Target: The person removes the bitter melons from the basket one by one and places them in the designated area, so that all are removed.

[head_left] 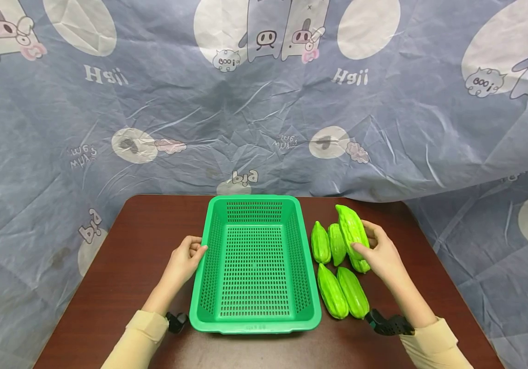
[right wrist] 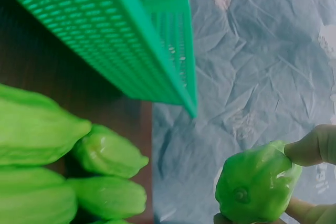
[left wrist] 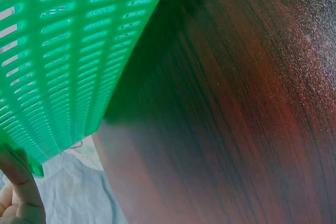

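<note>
My right hand (head_left: 381,251) grips a light green, ridged bitter melon (head_left: 351,225) between thumb and fingers; in the right wrist view the same melon (right wrist: 257,184) shows its blunt end, held above the table. Below and beside it lie several more bitter melons (head_left: 333,291), in two rough rows on the table. A green perforated plastic basket (head_left: 255,326) stands just left of them, with no melon inside. At the basket's left rim, my left hand (head_left: 187,256) pinches the edge with thumb and curled fingers. Part of that hand (left wrist: 21,195) appears in the left wrist view.
The dark brown wooden table (head_left: 153,230) carries the basket and melons. Behind it hangs a crumpled grey-blue cloth (head_left: 264,128) with cartoon prints, which also falls along both sides. Both wrists wear black straps (head_left: 388,324).
</note>
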`<state>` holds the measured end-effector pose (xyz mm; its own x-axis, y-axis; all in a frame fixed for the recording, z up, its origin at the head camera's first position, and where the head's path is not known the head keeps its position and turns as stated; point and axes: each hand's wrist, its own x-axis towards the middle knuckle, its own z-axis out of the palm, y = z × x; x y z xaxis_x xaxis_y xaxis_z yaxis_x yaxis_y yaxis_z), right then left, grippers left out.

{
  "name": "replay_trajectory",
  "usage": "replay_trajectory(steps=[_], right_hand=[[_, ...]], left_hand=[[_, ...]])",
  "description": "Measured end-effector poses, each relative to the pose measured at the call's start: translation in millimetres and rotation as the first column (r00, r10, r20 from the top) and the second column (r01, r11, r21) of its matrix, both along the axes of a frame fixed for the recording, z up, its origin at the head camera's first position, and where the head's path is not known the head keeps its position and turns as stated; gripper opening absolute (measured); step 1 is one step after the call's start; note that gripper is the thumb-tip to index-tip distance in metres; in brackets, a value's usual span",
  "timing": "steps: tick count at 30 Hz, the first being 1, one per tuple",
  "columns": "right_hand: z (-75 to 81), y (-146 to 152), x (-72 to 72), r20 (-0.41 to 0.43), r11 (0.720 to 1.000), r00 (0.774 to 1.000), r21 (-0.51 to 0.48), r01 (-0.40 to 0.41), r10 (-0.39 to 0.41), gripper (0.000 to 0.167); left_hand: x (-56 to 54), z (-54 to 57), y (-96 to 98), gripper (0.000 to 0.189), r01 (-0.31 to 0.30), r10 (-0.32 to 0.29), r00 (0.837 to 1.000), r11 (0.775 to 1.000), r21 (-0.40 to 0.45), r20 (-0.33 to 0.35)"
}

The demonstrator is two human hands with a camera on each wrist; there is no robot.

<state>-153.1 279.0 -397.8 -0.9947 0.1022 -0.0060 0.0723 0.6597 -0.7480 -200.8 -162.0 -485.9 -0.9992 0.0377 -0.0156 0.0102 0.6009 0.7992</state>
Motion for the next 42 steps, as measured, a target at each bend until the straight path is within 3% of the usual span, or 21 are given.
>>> replay_trajectory(steps=[19,37,42], right_hand=[[-37.0,39.8,36.7,0.112,1.000,0.994,0.019,0.021,-0.023,0.068],[-71.5,61.6,57.3,0.163,0.999,0.986,0.052,0.010,-0.019,0.066],[-77.4,66.1,61.0,0.212,0.999,0.977,0.047,0.004,-0.014,0.067]], left_hand=[[-1.2,-1.6,-0.1,0.036,-0.006,0.006,1.000,1.000,0.008,0.004],[0.7,-0.8,-0.5,0.036,-0.001,0.001,1.000,1.000,0.014,0.008],[0.3,-0.3,0.0,0.036,-0.002,0.002,1.000,1.000,0.015,0.003]])
